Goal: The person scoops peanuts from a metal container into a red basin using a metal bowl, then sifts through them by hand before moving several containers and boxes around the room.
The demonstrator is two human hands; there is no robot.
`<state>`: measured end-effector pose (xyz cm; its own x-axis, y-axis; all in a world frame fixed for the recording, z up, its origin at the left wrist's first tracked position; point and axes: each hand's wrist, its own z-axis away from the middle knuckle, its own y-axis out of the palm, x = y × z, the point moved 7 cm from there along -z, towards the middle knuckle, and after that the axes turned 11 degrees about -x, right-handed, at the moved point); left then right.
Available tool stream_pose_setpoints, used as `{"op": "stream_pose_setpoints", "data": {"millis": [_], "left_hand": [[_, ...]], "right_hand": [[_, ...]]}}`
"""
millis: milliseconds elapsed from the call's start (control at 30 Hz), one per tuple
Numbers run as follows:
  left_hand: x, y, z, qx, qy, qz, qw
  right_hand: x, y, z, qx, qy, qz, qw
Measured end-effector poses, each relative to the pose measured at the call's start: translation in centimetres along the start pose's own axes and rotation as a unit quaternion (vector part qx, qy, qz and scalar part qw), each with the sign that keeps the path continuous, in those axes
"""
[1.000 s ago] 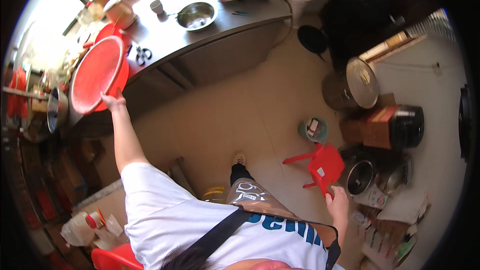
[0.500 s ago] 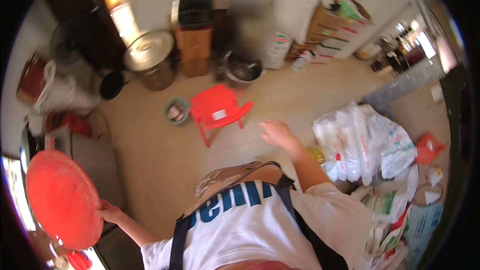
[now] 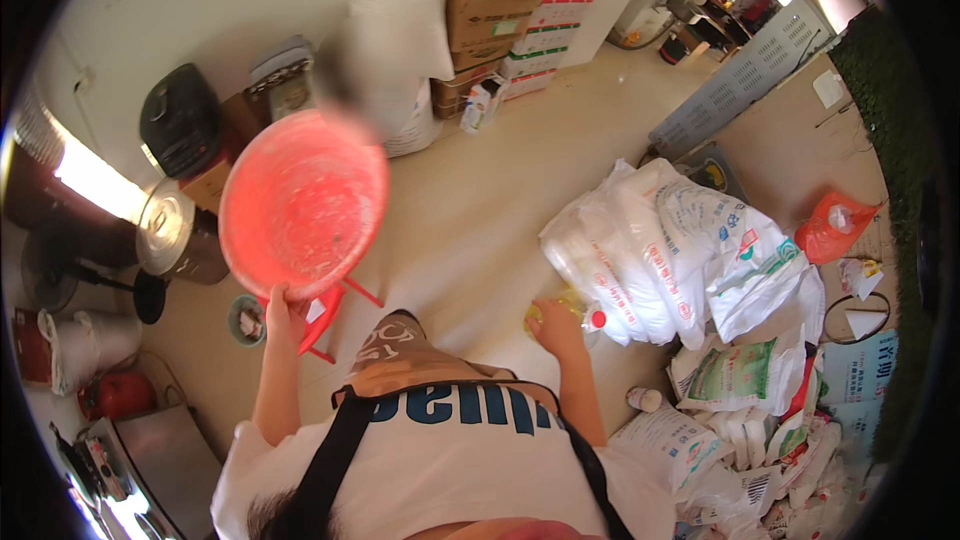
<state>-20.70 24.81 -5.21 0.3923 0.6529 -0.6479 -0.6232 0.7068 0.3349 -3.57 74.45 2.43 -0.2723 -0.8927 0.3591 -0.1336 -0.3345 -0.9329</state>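
Note:
My left hand is closed on the rim of a round red plastic basin. The basin is tilted, its whitish-smeared inside showing, and it covers most of a small red chair. Loosely bent, the fingers of my right hand appear to hold nothing. That hand overlaps a clear bottle of yellow liquid with a red cap, beside large white plastic sacks. Whether it touches the bottle I cannot tell.
Cardboard boxes and a white sack stand along the wall. A lidded metal pot and a green bowl are at left. A grey perforated metal panel lies at right, above more bags.
The basin has swung from far left to in front of me, turning its inside into view. The view has turned right. My right hand now overlaps the yellow bottle.

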Motion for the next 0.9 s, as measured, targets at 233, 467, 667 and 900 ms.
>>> {"op": "stream_pose_setpoints", "data": {"millis": [233,467,667,900], "left_hand": [[10.4,29.2,-7.0,0.146,-0.038,-0.289,0.945],[22.3,56.8,-7.7,0.268,-0.136,-0.377,0.876],[28.4,74.0,-8.8,0.322,-0.153,-0.424,0.832],[32.8,89.8,-11.2,0.342,-0.018,-0.437,0.832]], "right_hand": [[-12.4,0.8,-8.0,-0.023,0.159,-0.026,0.987],[-22.5,-7.5,-18.6,-0.122,0.326,0.016,0.937],[-28.6,-9.5,-27.3,-0.156,0.383,0.006,0.911],[-45.4,-20.1,-51.5,-0.351,0.249,0.042,0.902]]}}
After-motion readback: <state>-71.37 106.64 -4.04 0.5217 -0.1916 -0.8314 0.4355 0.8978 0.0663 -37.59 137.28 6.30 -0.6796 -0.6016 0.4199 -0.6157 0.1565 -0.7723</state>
